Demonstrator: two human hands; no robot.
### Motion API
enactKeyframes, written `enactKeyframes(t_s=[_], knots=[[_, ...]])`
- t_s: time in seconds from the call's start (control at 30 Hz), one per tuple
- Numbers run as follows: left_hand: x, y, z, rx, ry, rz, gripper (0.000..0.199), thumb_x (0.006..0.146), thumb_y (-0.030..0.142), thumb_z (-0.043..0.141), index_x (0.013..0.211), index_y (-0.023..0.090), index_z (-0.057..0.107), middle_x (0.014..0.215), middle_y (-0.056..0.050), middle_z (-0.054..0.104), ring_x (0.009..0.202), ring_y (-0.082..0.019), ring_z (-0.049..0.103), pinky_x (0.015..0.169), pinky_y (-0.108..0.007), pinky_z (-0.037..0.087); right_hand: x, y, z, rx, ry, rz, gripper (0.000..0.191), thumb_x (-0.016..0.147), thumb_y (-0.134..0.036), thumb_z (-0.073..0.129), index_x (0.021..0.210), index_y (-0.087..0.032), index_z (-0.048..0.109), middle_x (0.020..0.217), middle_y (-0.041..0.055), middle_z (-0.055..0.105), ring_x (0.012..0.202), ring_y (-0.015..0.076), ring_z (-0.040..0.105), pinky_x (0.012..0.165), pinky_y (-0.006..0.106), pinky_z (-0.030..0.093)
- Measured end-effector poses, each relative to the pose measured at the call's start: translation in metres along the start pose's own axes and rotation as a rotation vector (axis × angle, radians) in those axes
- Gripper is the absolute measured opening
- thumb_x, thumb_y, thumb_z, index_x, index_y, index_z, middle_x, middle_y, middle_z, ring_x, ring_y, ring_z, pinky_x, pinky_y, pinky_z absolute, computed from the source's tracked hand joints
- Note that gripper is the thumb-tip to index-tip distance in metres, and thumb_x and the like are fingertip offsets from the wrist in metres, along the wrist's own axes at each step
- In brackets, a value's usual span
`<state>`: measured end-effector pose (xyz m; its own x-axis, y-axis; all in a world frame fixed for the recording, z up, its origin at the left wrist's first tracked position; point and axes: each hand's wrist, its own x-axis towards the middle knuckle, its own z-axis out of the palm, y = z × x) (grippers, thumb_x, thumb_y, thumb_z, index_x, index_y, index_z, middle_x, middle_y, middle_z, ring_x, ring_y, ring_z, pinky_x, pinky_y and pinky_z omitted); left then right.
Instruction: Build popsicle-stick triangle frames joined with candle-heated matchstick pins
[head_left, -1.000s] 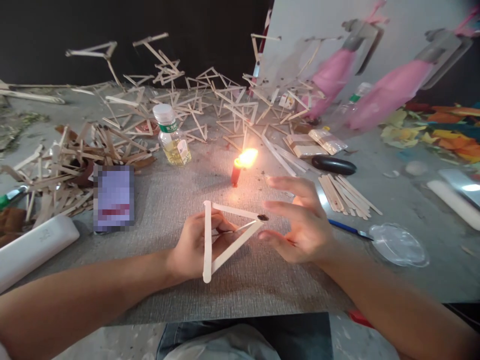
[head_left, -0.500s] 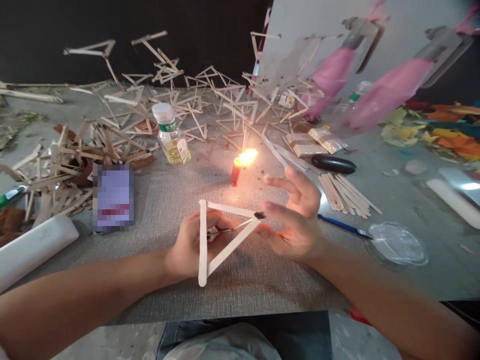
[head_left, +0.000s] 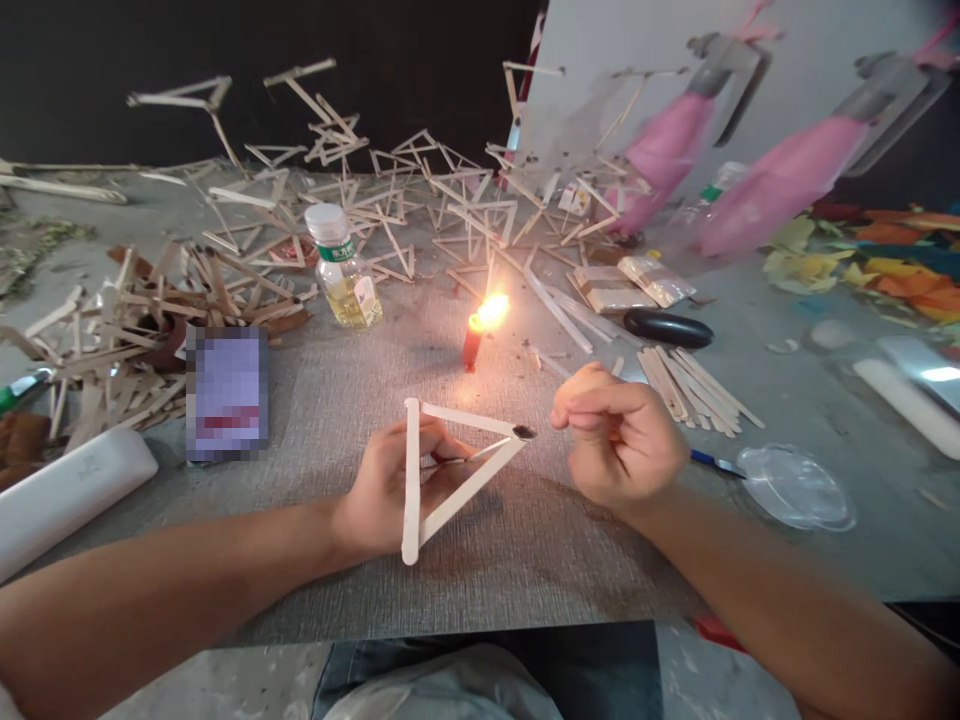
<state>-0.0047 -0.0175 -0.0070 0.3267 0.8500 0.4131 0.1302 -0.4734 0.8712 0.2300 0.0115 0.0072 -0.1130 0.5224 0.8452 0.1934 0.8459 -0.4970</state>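
Observation:
In my left hand is a triangle of wooden craft sticks, its fingers closed around a further stick behind it. The triangle stands tilted, with a blackened joint at its right corner. My right hand hovers just right of that corner, apart from it. Its fingers are curled, thumb and fingertips pressed together, and nothing shows between them. Beyond both hands a short red candle burns upright with a bright flame.
Clear glue sticks, loose craft sticks, a blue pen-like tool and a clear plastic lid lie rightward. Left are a bottle, a pixelated purple item and heaped sticks. Joined stick frames spread behind.
My right hand has drawn back to the right from the blackened corner, and its spread fingers have curled together. The triangle in my left hand has shifted slightly right.

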Motion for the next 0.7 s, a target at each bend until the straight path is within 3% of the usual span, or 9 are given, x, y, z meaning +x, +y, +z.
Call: enactKeyframes(t_s=[0.1,0.2,0.33,0.43,0.5,0.6,0.63,0.7], knots=[[0.0001,-0.0024,-0.0002,-0.045,-0.024,-0.033,0.027,0.095,0.027,0.071,0.070,0.018,0.068,0.070,-0.006,0.075,0.061,-0.016,0.064,0.053,-0.029,0.049,-0.0030,0.0020,0.0033,0.045,0.034,0.056,0.008,0.103,-0.025,0.057,0.099,-0.023,0.063,0.067,-0.0018,0.058,0.057,0.0136,0.056,0.055,0.031,0.044],[0.0013,-0.0010,-0.0001,-0.064,-0.022,-0.031,0.028,0.095,0.028,0.071,0.069,0.018,0.068,0.070,-0.006,0.076,0.060,-0.015,0.064,0.055,-0.030,0.051,-0.0052,0.0028,0.0022,-0.007,0.042,0.079,0.020,0.106,-0.031,0.054,0.089,-0.022,0.060,0.062,-0.0037,0.051,0.051,0.0116,0.048,0.051,0.029,0.037],[0.0013,0.0011,0.0001,-0.064,-0.016,-0.031,0.025,0.094,0.025,0.071,0.070,0.018,0.067,0.073,-0.006,0.077,0.061,-0.014,0.063,0.055,-0.028,0.050,-0.0034,0.0022,-0.0020,-0.019,-0.001,0.114,0.037,0.108,-0.029,0.047,0.072,-0.022,0.046,0.059,-0.0045,0.039,0.050,0.0097,0.037,0.050,0.029,0.026],[0.0001,0.0004,0.0001,-0.079,-0.011,-0.028,0.021,0.092,0.022,0.074,0.073,0.017,0.068,0.074,-0.006,0.078,0.061,-0.013,0.064,0.053,-0.026,0.048,0.0007,0.0020,-0.0025,0.048,-0.030,0.144,0.040,0.108,-0.028,0.045,0.069,-0.021,0.040,0.060,-0.0047,0.033,0.052,0.0097,0.032,0.051,0.031,0.022],[-0.0005,-0.0002,0.0002,-0.090,-0.001,-0.027,0.017,0.090,0.020,0.076,0.075,0.017,0.068,0.076,-0.006,0.079,0.062,-0.014,0.066,0.052,-0.026,0.048,0.0032,0.0028,-0.0012,0.085,-0.044,0.162,0.035,0.108,-0.030,0.044,0.074,-0.022,0.045,0.063,-0.0039,0.035,0.055,0.0114,0.035,0.053,0.032,0.026],[-0.0007,0.0001,0.0006,-0.101,-0.006,-0.030,0.016,0.091,0.017,0.075,0.077,0.018,0.067,0.079,-0.006,0.080,0.065,-0.015,0.068,0.053,-0.027,0.049,0.0044,0.0054,0.0007,0.041,-0.095,0.141,0.009,0.103,-0.027,0.051,0.098,-0.024,0.058,0.084,0.0017,0.052,0.075,0.0172,0.053,0.066,0.036,0.046],[-0.0006,0.0004,0.0008,-0.099,-0.007,-0.027,0.017,0.091,0.016,0.074,0.076,0.018,0.066,0.079,-0.007,0.080,0.065,-0.015,0.068,0.054,-0.027,0.049,0.0041,0.0062,0.0009,0.008,-0.116,0.116,0.010,0.100,-0.025,0.055,0.108,-0.026,0.060,0.095,0.0043,0.056,0.086,0.0200,0.058,0.075,0.040,0.051],[-0.0005,0.0008,0.0014,-0.085,-0.002,-0.020,0.020,0.090,0.014,0.074,0.073,0.018,0.065,0.077,-0.006,0.079,0.065,-0.015,0.067,0.056,-0.028,0.050,0.0035,0.0067,0.0003,-0.044,-0.171,0.040,0.031,0.094,-0.021,0.059,0.123,-0.029,0.062,0.117,0.0075,0.058,0.107,0.0249,0.059,0.090,0.048,0.054]])
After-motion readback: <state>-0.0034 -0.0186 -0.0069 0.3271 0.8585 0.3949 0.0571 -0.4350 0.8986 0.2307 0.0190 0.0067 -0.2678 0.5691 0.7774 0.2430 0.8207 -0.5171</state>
